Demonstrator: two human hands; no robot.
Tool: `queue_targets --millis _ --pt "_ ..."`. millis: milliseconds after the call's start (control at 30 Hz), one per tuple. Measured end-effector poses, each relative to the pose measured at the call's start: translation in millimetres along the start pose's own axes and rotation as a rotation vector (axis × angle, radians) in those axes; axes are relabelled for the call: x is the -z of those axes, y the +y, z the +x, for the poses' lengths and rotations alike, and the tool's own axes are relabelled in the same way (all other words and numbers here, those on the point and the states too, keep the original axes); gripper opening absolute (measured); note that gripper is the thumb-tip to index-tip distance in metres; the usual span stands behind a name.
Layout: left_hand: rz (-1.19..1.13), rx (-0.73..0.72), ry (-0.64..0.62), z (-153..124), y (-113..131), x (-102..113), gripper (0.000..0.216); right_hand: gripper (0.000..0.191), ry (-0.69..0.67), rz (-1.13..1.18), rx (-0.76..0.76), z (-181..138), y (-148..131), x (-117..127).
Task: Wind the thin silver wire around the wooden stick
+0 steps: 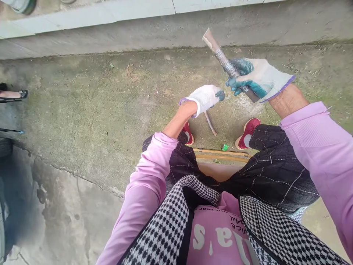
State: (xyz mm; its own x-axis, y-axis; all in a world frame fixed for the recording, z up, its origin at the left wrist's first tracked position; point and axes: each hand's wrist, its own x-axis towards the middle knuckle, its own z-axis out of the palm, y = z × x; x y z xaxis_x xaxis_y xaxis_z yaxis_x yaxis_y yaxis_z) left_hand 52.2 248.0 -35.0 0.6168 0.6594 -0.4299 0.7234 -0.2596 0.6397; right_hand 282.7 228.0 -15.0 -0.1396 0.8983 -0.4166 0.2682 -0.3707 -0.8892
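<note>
I sit over a concrete floor, both hands in white gloves with blue-coated fingers. My right hand is closed round a short wooden handle wound with wire, raised at the upper right; whatever is on its lower end is hidden behind the glove. My left hand is closed low between my knees, gripping the top of a thin brownish stick that slants down to the ground. My red shoes stand on either side of the stick.
A pale raised kerb runs along the top. A small green scrap lies by the yellowish bars of my seat. Another person's foot in a dark sandal shows at the left edge. A crack crosses the concrete.
</note>
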Motion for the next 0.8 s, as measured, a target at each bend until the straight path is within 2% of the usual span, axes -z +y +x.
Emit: queue_targets --millis 100,167,233,300,367,433,500,567,667,733,800 --pt "0.068 0.022 0.037 0.9 1.6 2.1 0.024 0.042 -0.056 0.14 -0.066 -5.5 -2.5 -4.2" --pt "0.092 0.025 0.013 -1.4 6.2 2.3 0.026 0.045 -0.073 0.146 -0.074 -6.3 -3.9 -7.1" --pt "0.078 0.007 -0.034 -5.0 12.5 1.6 0.028 0.046 -0.027 0.092 -0.067 -4.5 -5.1 -8.7" --pt "0.046 -0.012 -0.067 -8.8 18.4 1.3 0.029 0.045 0.041 -0.125 -0.045 -0.5 -6.8 -7.8" --pt "0.028 -0.019 -0.073 -12.0 21.7 2.7 0.027 0.047 0.041 -0.565 -0.024 4.3 -8.8 -5.0" --pt "0.052 -0.008 -0.071 -13.7 20.6 6.6 0.027 0.052 -0.025 -0.977 -0.026 8.6 -9.4 -2.0" --pt "0.104 0.017 -0.068 -13.8 15.0 12.2 0.027 0.049 -0.094 -1.172 -0.071 11.1 -6.6 -0.3" --pt "0.159 0.048 -0.048 -12.7 6.6 17.7 0.027 0.035 -0.166 -1.209 -0.121 11.4 0.1 0.2" --pt "0.195 0.075 0.008 -10.8 -4.8 23.1 0.026 0.017 -0.345 -1.244 -0.157 9.0 13.1 1.1" --pt "0.195 0.079 0.039 -10.1 -8.7 24.8 0.027 0.02 -0.481 -1.188 -0.131 6.3 18.8 3.4" --pt "0.191 0.074 0.045 -9.3 -10.5 25.9 0.03 0.031 -0.577 -1.075 -0.084 3.0 20.2 7.9"
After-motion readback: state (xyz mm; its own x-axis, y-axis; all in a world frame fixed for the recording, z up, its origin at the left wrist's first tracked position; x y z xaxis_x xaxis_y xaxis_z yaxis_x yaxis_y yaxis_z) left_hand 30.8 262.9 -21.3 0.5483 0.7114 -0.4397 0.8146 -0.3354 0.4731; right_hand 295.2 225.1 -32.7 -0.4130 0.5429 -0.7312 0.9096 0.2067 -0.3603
